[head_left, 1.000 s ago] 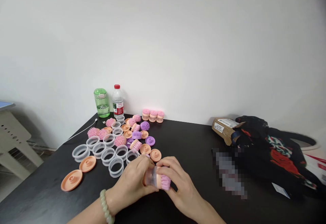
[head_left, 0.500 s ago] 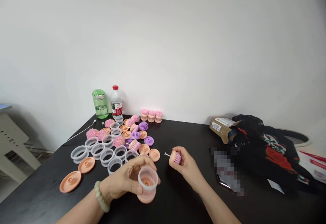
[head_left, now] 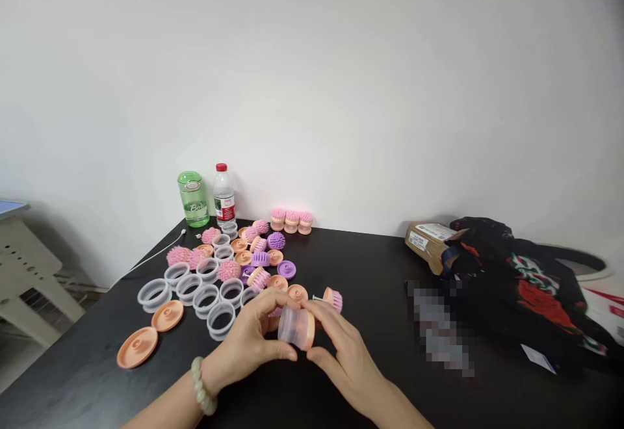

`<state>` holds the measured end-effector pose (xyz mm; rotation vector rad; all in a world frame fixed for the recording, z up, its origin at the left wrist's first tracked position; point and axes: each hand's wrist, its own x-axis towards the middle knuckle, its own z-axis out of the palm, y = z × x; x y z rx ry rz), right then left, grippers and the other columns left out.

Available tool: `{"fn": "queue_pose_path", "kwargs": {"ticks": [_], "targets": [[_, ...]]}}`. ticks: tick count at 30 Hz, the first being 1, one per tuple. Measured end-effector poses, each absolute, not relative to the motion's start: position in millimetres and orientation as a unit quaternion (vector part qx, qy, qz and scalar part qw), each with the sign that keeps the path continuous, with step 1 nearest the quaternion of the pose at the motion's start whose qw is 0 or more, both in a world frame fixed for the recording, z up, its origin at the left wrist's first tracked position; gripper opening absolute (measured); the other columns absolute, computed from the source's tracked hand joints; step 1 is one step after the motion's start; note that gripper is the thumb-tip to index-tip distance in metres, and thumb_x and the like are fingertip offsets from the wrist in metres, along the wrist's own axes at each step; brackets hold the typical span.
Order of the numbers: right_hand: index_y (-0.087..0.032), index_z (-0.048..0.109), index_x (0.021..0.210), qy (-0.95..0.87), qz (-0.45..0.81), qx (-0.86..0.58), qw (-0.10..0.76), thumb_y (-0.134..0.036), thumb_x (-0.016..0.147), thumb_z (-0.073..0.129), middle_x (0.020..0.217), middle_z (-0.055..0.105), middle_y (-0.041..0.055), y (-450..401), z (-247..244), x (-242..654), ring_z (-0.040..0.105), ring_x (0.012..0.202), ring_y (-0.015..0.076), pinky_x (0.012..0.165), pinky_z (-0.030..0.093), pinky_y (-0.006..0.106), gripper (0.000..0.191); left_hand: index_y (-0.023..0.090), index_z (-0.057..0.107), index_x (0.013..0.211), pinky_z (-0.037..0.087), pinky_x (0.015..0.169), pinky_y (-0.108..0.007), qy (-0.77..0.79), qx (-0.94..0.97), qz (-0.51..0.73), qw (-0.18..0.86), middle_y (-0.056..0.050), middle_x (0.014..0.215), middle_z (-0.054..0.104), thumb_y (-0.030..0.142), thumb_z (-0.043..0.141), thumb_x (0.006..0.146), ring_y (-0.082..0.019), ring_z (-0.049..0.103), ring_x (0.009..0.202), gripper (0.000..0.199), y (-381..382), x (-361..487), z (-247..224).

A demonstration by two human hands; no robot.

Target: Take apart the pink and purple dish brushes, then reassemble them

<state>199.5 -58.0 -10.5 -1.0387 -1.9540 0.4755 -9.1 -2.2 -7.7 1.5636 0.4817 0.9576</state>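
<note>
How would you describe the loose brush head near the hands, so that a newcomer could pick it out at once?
On the black tabletop, the person's left hand and right hand hold a clear cylinder with a peach end. Beyond the right hand lies a peach brush head with pink bristles. Set apart from the pile, it shows a thin pin pointing left.

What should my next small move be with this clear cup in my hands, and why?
Probably pick up the pink brush with your right hand, keeping the clear cup in your left hand. The brush lies loose on the table just beyond your right fingers, and the cup's peach end is on, so it seems the nearest piece to try.
</note>
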Motion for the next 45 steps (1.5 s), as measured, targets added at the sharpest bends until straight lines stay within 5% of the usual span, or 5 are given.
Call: {"fn": "queue_pose_path", "kwargs": {"ticks": [15,20,26,33,45], "targets": [[-0.025,0.051,0.126,-0.776,0.011,-0.391,0.495,-0.009,0.087,0.060,0.118,0.061,0.0109,-63,-14,197,0.063,0.112,0.0269,0.095,0.054,0.043,0.042,0.017,0.052,0.071,0.029,0.038,-0.017,0.355,0.559,0.420,0.620,0.005,0.055,0.046,0.063,0.060,0.083,-0.006,0.038,0.043,0.048,-4,-8,-7],[-0.026,0.049,0.111,-0.689,0.108,-0.470,0.541,-0.013,0.078,0.068,0.120,0.058,0.0100,-53,-11,208,0.068,0.103,0.0254,0.078,0.061,0.037,0.040,0.019,0.060,0.091,0.042,0.050,-0.020,0.336,0.615,0.490,0.518,0.000,0.076,0.056,0.050,0.061,0.088,-0.012,0.050,0.062,0.031,1,-19,3],[-0.024,0.053,0.098,-0.791,0.131,-0.467,0.373,-0.013,0.076,0.073,0.117,0.068,0.0082,-52,-14,199,0.059,0.123,0.0304,0.109,0.040,0.057,0.031,0.025,0.050,0.126,0.047,0.095,-0.045,0.325,0.826,0.410,0.210,-0.010,0.121,0.059,0.023,0.060,0.086,-0.028,0.055,0.112,0.041,-4,-22,8],[-0.019,0.060,0.090,-0.856,0.069,-0.429,0.282,-0.015,0.078,0.076,0.121,0.069,0.0122,-52,-23,188,0.046,0.136,0.0340,0.116,0.032,0.059,0.021,0.020,0.053,0.098,0.047,0.083,-0.043,0.249,0.935,0.247,0.060,-0.007,0.097,0.060,0.012,0.057,0.071,-0.026,0.052,0.090,0.029,-14,-20,14],[-0.023,0.050,0.132,-0.723,0.087,-0.609,0.316,-0.020,0.073,0.078,0.142,0.051,0.0141,-32,-17,237,0.042,0.136,0.0346,0.108,0.043,0.055,0.066,0.022,0.057,0.118,0.042,0.089,-0.047,0.249,0.954,0.161,0.048,-0.010,0.113,0.059,0.053,0.068,0.081,-0.030,0.051,0.101,0.050,-10,-23,17]]}}
